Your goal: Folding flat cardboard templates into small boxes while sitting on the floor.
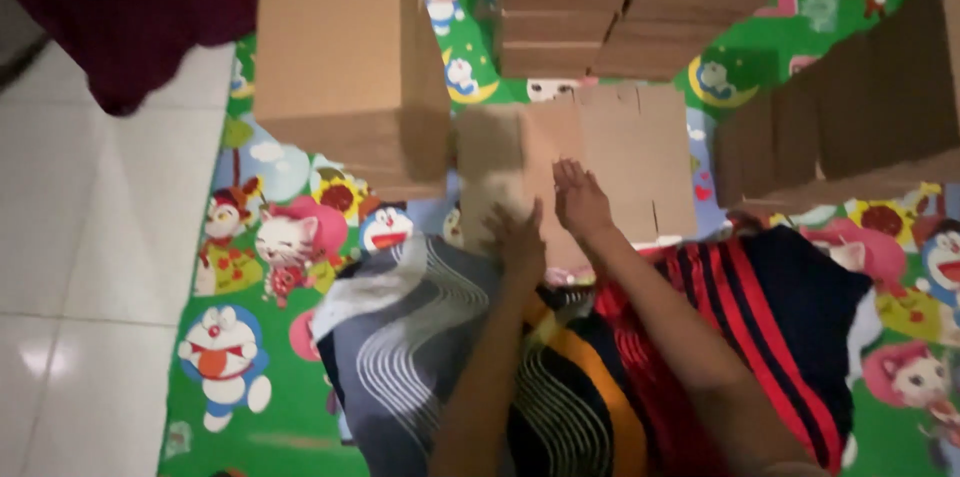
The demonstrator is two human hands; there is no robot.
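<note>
Left hand (518, 237) and right hand (580, 199), both spread, pressing flat cardboard sheet (600, 157) on cartoon floor mat (270, 377).

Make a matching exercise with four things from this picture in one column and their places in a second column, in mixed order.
Things:
1. left hand
2. right hand
3. tall cardboard stack
4. cartoon mat

Places:
A. far left, standing on the mat
B. flat on the cardboard sheet
C. on the sheet's blurred left part
D. spread over the white tile floor

Pairs: 1-C, 2-B, 3-A, 4-D
</note>
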